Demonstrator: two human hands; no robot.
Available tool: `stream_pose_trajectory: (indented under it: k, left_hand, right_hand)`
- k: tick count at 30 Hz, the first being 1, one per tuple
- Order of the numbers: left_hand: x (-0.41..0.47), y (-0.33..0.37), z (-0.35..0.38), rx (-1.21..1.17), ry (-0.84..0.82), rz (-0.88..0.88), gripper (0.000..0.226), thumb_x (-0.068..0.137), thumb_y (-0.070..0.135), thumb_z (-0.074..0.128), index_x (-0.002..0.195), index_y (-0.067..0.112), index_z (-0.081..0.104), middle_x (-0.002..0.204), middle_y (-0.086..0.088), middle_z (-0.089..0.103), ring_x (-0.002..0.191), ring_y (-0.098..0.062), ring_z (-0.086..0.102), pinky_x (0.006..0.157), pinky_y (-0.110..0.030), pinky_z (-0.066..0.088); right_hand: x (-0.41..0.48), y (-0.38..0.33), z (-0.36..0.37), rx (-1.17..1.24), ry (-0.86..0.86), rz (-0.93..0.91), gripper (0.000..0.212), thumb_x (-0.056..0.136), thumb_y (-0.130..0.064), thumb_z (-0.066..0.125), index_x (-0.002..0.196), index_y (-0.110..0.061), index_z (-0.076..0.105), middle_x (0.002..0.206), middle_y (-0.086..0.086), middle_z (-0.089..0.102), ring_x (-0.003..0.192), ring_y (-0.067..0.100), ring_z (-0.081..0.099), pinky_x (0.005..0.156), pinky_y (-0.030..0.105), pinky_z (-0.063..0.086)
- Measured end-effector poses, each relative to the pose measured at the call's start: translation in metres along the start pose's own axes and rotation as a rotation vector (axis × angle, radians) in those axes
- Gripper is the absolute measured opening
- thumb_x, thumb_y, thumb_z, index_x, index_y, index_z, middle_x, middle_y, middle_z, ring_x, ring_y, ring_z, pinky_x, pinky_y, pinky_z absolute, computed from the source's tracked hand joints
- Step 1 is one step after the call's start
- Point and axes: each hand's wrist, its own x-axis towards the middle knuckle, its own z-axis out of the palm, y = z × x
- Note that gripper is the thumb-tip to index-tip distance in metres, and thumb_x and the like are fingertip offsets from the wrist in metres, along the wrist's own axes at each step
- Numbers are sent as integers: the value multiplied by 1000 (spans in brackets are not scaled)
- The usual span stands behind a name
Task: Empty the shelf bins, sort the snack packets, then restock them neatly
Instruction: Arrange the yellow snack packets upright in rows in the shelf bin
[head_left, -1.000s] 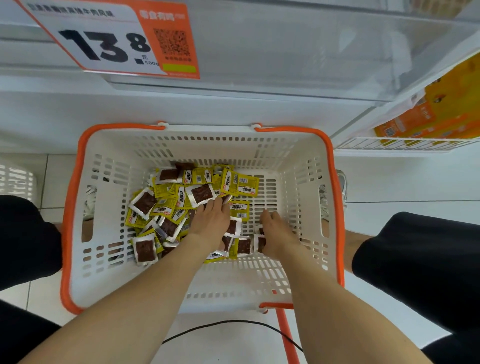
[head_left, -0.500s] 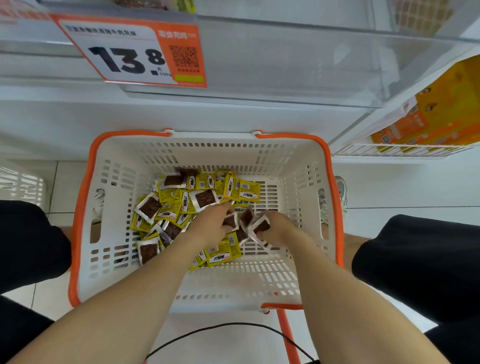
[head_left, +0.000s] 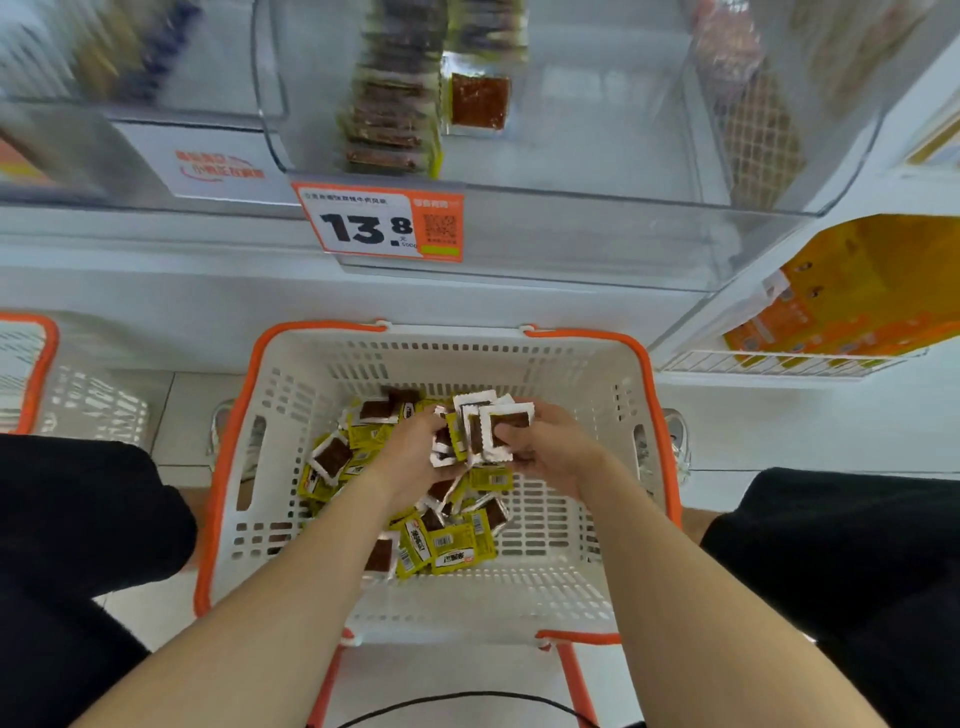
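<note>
A white shopping basket (head_left: 597, 395) with an orange rim stands on the floor between my knees. Several small snack packets (head_left: 441, 545), yellow and white-edged with brown contents, lie loose in it. My left hand (head_left: 410, 457) and my right hand (head_left: 550, 452) are raised above the pile. Together they grip a bunch of snack packets (head_left: 488, 431) held on edge between them. Above, a clear shelf bin (head_left: 597, 171) holds a row of packets (head_left: 387, 119) and one standing packet (head_left: 478, 101).
An orange price tag (head_left: 382, 223) reading 13.8 hangs on the bin's front. A second basket (head_left: 31, 374) stands at the far left. Orange bags (head_left: 857, 301) fill a wire shelf at right. A black cable (head_left: 467, 699) crosses the floor near me.
Both hands gathered packets from the basket floor and lifted them as a bunch. The view tilted up, so the shelf bin now shows.
</note>
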Motion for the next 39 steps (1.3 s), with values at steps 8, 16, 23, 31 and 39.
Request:
stream_pose_trajectory:
  k: [8,16,23,31,39]
  left_hand:
    - [-72,69,-7,205,-277,131,38,97,10,64,135,15,65,130,-17,70,105,-27,71,86,-38,60]
    - [-137,139,-24,565,-485,93,45,101,-11,54,141,9,56,133,-17,69,122,-37,68,105,-49,54]
    - [-183,173,-22,410,-457,109,40,96,0,40,131,-5,60,124,-29,69,90,-32,74,78,-41,66]
    - [-192,164,-14,426,-278,278,38,101,37,66,127,9,68,111,-14,75,92,-26,74,66,-30,62]
    - [-182,157,1,213,-120,268,29,108,25,53,129,6,62,100,-19,76,85,-33,76,58,-32,61]
  right_hand:
    - [-47,-81,24,-140,-182,-100,17,100,-6,64,114,-16,70,97,5,73,86,17,67,79,37,52]
    - [-118,-167,36,-881,-101,-400,28,86,-4,78,110,-14,70,100,13,74,89,27,72,80,49,60]
    - [-179,-182,66,-1004,-32,-1090,34,88,-6,78,108,-28,62,105,-18,67,102,3,66,91,27,53]
    - [-170,-156,64,-1165,-17,-1264,39,80,5,76,98,-27,63,129,-7,52,108,8,62,93,22,47]
    - [-152,-133,63,-1055,166,-1318,28,90,-6,77,103,-25,60,150,-5,47,127,14,59,97,28,50]
